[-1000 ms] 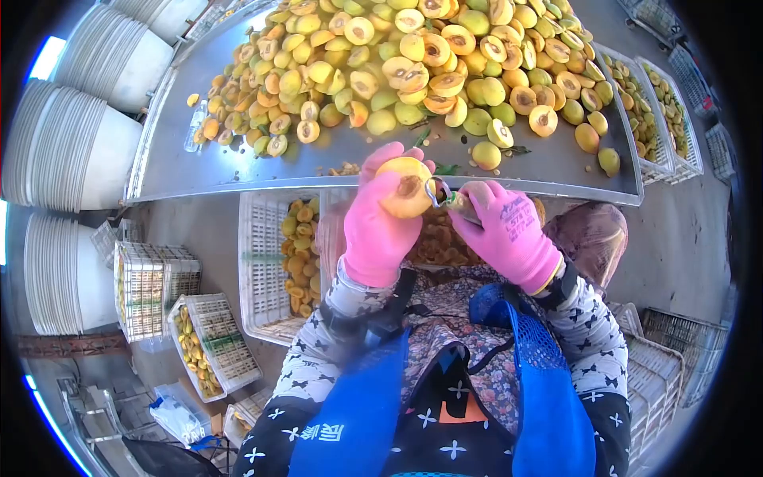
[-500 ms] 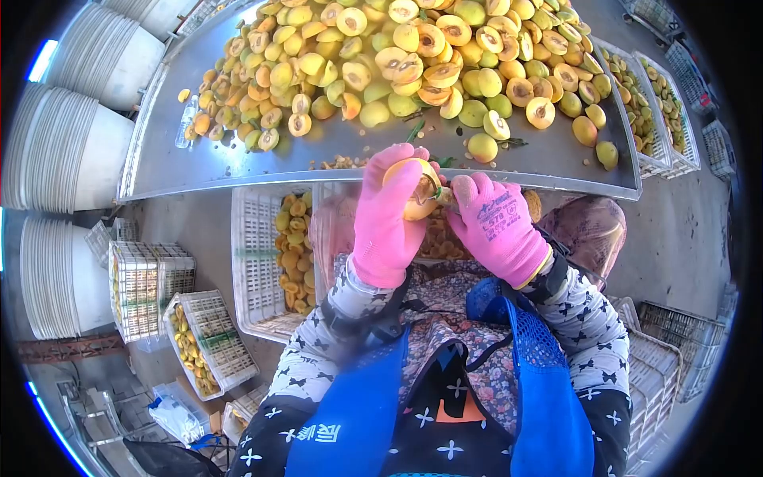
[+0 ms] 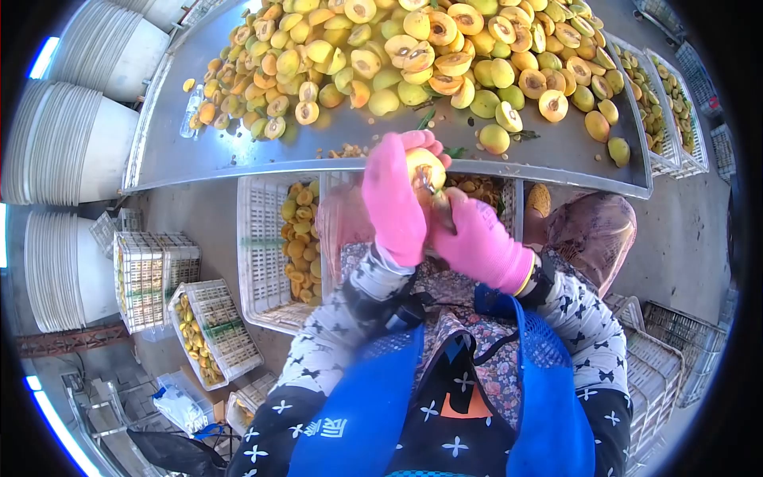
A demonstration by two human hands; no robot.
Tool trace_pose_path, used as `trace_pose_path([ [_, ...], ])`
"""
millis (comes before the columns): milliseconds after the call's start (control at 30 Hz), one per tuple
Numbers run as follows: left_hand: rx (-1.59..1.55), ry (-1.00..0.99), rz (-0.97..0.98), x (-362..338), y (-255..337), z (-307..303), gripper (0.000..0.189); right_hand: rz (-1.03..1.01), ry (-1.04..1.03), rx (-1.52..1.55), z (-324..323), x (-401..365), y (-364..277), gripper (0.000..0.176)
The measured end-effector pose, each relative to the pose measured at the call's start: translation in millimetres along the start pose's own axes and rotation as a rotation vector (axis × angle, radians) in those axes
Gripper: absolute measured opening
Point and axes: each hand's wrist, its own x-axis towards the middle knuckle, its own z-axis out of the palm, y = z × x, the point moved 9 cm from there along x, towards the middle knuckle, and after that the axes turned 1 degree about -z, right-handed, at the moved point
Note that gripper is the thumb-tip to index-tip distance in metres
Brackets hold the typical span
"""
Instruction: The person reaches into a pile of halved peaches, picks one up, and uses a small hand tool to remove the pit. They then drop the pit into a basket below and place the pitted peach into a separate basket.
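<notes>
Left hand (image 3: 393, 199), pink knit glove: grip closed around the round yellow fruit (image 3: 425, 163), fingers curled over its far side; the fruit is held in the air just in front of the near edge of the grey metal desk (image 3: 238, 155), above the white slatted plastic crate (image 3: 266, 262). Right hand (image 3: 477, 242), pink knit glove: grip closed on a small metal tool (image 3: 430, 191); the tool tip touches the fruit's near face. Handling, as judged: the fruit is light, soft-fleshed and easily bruised; any cut face is likely wet and slippery; take hold across the skin side with a spread, moderate grip, clear of the tool. The heap of halved yellow-green fruit (image 3: 413, 56) covers the desk from its middle to its far edge.
</notes>
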Motion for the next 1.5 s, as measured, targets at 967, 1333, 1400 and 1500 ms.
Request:
trace_pose_path([
  [967, -0.06, -0.105, -0.634, 2, -59, -18, 0.048, 0.239, -0.427, 0.402, 30, -8, 25, 0.019],
  [1333, 0.159, -0.213, -0.553, -10, -28, -49, 0.046, 0.636, -1.033, 1.042, 67, -52, -8, 0.018],
  [1400, 0.465, -0.301, -0.407, 5, -6, -82, 0.039, 0.55, -0.95, 0.795, 53, -45, 6, 0.02],
  [1500, 1.386, -0.349, -0.025, 42, 55, -176, 0.033, 0.272, -0.856, 0.165, 24, -44, 50, 0.035],
])
